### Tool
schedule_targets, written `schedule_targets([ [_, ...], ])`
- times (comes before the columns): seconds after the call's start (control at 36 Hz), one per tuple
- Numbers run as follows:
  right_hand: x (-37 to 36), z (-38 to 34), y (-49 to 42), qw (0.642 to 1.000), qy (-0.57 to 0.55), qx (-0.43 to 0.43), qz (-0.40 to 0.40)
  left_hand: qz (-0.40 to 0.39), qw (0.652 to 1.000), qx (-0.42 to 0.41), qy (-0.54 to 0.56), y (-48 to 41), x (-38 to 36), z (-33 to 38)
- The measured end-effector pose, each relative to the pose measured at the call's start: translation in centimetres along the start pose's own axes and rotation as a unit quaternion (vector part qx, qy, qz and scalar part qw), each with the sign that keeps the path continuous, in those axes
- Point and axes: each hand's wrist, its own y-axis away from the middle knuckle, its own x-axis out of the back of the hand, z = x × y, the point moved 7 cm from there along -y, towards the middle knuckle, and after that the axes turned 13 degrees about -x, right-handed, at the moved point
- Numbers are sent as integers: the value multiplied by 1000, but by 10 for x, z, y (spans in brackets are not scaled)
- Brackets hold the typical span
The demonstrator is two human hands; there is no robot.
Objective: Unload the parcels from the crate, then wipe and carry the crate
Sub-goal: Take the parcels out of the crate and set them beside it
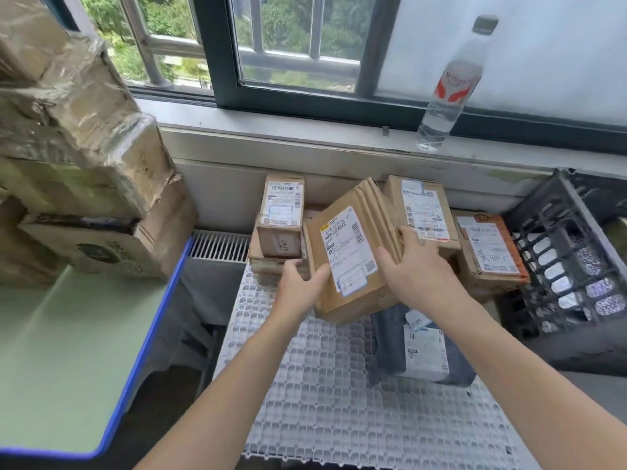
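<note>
The left hand (298,286) and right hand (414,266) are clasping a tilted parcel (353,252) by opposite edges above the counter (322,385), apparently to slot it among the other parcels (424,212), left of the crate (570,252).

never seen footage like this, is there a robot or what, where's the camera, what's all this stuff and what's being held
No robot here: these are a person's two bare arms. The single picture comes from a camera worn on their head, looking forward and down. The left hand and right hand together hold a cardboard parcel with a white label, tilted above a white grid mat. Behind it stand more labelled boxes. A grey bag parcel lies on the mat. A dark plastic crate sits at the right, and a water bottle stands on the windowsill.
</note>
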Motion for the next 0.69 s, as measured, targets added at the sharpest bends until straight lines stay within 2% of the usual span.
schedule_targets([
  [0.19,-18,23,17,995,4,-3,-98,-20,983,119,141,5,-4,-45],
  [0.33,-32,21,19,980,8,13,-196,3,982,126,140,10,19,-61],
  [0.47,-59,15,0,959,-8,22,-283,-18,985,161,64,16,44,-87],
  [0.56,-77,8,-19,957,-40,11,-286,-29,986,162,34,20,56,-98],
  [0.69,-101,-4,-44,983,-55,2,-176,-4,983,182,2,26,67,-110],
])
